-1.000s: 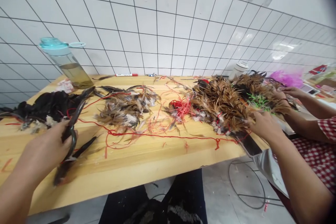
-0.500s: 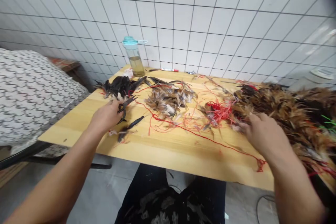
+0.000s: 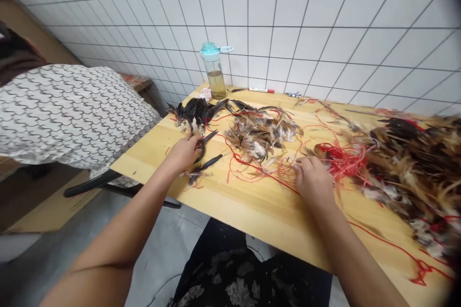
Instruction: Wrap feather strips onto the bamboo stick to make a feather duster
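Note:
My left hand (image 3: 183,154) is closed around dark scissors (image 3: 208,140), whose blades point to the upper right. Just beyond it lies a bunch of black feathers (image 3: 196,111); a small loose dark feather (image 3: 211,162) is on the near side. My right hand (image 3: 314,178) rests low over the table with its fingers curled down; what is under the fingertips is hidden. Beside it are a tangle of red plastic strands (image 3: 344,160) and a long red string (image 3: 248,163). A pile of brown and white feathers (image 3: 261,136) sits between my hands.
A large heap of brown feathers (image 3: 406,163) covers the right of the wooden table (image 3: 230,206). Against the tiled wall stand a water bottle (image 3: 216,76) and a red-capped marker (image 3: 261,90). Another person in a patterned shirt (image 3: 72,110) sits at the left.
My right hand has moved left, away from the large feather heap to the loose red strands. My left hand still holds the scissors near the black feathers. The view has turned left.

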A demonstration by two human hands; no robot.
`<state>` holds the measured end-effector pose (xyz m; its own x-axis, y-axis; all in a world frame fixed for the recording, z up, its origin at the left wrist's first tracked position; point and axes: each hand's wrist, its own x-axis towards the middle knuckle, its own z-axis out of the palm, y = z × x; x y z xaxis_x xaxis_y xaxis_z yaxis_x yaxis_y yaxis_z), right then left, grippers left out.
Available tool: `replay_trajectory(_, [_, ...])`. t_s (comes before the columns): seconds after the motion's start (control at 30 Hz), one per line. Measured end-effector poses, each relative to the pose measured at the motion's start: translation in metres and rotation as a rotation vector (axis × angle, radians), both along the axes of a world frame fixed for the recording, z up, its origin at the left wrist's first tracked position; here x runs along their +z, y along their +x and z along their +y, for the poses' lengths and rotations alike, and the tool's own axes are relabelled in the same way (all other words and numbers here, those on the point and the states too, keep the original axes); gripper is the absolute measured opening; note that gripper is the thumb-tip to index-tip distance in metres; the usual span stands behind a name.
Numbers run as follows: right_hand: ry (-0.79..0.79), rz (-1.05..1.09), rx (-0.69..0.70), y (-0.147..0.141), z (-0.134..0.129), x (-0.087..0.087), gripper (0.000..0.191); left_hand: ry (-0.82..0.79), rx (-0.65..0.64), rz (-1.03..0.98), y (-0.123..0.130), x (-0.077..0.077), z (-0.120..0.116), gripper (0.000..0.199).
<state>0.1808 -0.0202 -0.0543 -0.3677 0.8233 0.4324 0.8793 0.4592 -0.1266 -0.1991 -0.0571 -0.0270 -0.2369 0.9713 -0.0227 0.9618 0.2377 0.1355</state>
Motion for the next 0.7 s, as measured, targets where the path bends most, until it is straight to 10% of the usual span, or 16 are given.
replay_trajectory(0.33, [0.06,-0.002,0.013,-0.01,-0.012,-0.002,0.021,-0.012,-0.071,-0.11,0.008,0.033,-0.052,0.025])
replay_trajectory(0.7, [0.014,-0.073,0.065,-0.015,-0.021,-0.004,0.022,-0.013,-0.124,-0.051,0.019,0.024,-0.07,0.02])
